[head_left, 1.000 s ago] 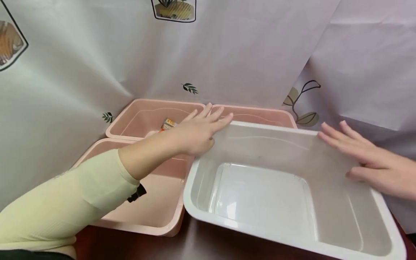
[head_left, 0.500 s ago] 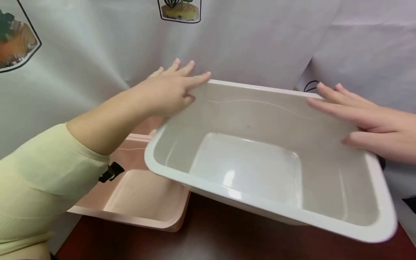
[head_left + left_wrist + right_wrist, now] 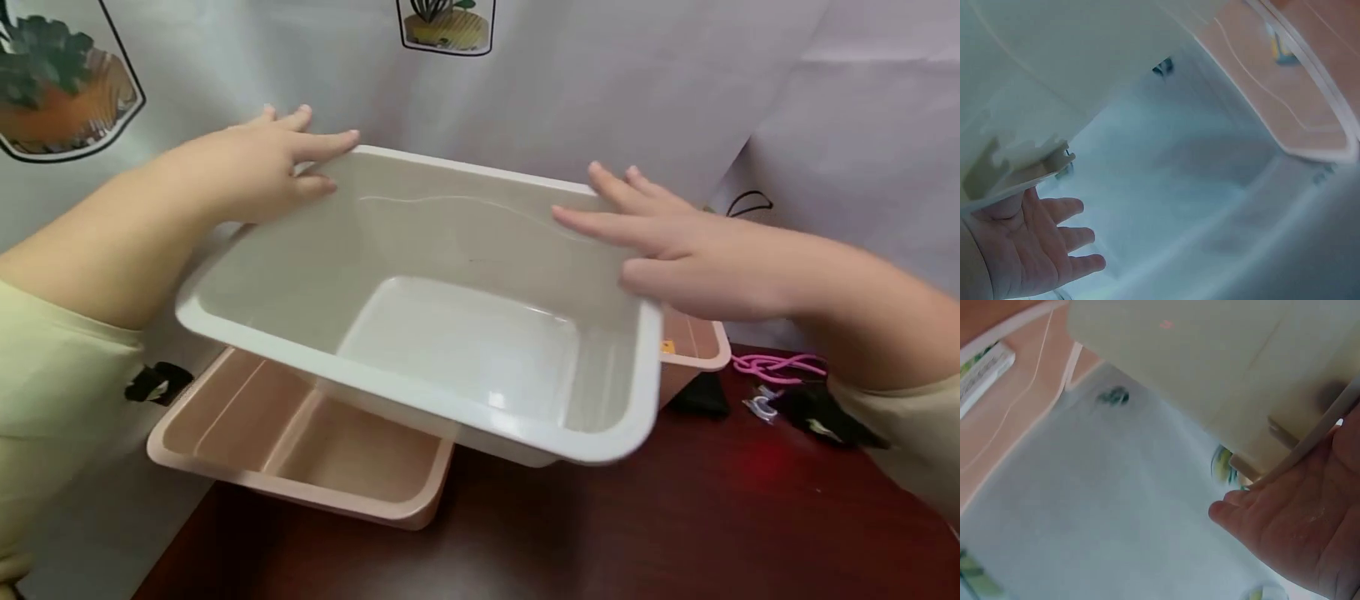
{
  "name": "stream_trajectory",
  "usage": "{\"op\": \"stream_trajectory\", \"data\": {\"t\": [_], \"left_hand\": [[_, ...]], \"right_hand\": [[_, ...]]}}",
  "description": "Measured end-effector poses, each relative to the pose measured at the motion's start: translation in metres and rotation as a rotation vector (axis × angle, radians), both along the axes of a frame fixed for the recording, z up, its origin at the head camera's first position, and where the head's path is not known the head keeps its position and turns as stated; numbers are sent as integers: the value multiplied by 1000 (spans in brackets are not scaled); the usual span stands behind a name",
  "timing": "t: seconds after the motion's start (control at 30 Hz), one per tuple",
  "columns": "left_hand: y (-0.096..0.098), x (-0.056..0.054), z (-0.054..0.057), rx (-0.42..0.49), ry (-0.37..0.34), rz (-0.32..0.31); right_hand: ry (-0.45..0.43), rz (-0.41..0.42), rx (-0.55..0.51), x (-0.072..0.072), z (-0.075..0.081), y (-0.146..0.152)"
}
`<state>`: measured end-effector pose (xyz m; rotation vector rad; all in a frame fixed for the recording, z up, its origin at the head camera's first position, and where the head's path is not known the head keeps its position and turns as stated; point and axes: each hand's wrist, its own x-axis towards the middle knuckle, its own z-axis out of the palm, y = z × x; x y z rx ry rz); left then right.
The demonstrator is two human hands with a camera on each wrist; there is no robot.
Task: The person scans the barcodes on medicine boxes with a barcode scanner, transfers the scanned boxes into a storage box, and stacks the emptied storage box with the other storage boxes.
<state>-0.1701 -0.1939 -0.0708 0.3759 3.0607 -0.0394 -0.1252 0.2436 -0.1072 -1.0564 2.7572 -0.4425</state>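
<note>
A white plastic bin (image 3: pixel 465 333) is held tilted in the air over the pink bins, its open top facing me. Nothing shows inside it. My left hand (image 3: pixel 255 171) holds its far left corner, thumb over the rim to the inside and the other fingers spread outside. At the far right corner, my right hand (image 3: pixel 690 254) grips the rim likewise, with outstretched fingers. Both wrist views show the palms under the rim, against the bin's outer side. Below its left part stands a pink bin (image 3: pixel 360 450), partly covered; its visible floor is bare.
Another pink bin (image 3: pixel 697 333) shows behind at the right, with a yellow item (image 3: pixel 667 347) inside. A white box (image 3: pixel 988 372) lies in a pink bin in the right wrist view. A pink cord (image 3: pixel 780 367) lies on the dark red table (image 3: pixel 675 517). A printed curtain hangs behind.
Both hands have raised the white bin off its lower place and carried it leftward over the pink bins. The right side of the table, with the pink cord, has come into sight.
</note>
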Motion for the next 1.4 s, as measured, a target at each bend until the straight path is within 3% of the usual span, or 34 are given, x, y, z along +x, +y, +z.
{"op": "stream_trajectory", "data": {"t": [0.2, 0.43, 0.73, 1.17, 1.4], "left_hand": [[-38, 3, -6, -9, -19, 20], [-68, 12, -15, -56, 79, 16], [-99, 23, -17, -113, 116, 31], [-110, 24, -54, -153, 6, -25], [-105, 26, -76, -95, -3, -19]], "right_hand": [[25, 59, -2, -6, -2, -41], [-8, 51, -49, -12, -12, -74], [-55, 81, -151, -13, -20, -103], [-90, 84, -89, -16, -53, -118], [-70, 124, -83, -20, -73, -123]]}}
